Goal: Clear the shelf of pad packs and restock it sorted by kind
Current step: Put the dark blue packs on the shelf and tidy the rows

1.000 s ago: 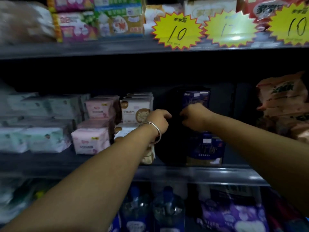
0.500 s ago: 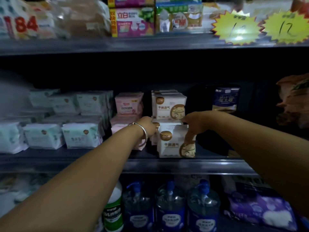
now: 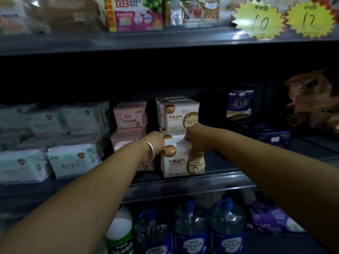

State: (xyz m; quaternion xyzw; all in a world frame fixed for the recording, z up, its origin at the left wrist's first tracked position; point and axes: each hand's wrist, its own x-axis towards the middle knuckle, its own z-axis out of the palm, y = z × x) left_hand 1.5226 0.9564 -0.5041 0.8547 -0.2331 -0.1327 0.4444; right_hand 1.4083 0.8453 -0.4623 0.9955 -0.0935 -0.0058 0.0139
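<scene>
Middle shelf (image 3: 183, 182), frame centre: white packs (image 3: 176, 160) stacked two high at the front edge, more behind the upper one. My left hand (image 3: 155, 142) at their left side, my right hand (image 3: 194, 138) at their right. Pink packs (image 3: 129, 116) just left; green packs (image 3: 73, 160) far left. Dark packs (image 3: 239, 104) right, behind. Bottles (image 3: 190, 226) on the shelf below; price tags (image 3: 260, 19) upper right.

white pad pack (image 3: 175, 160), seemingly brown-printed

Dim store shelving (image 3: 183, 182) with a dark back wall; yellow starburst price tags (image 3: 258, 21) hang from the upper shelf edge (image 3: 128, 43).
</scene>
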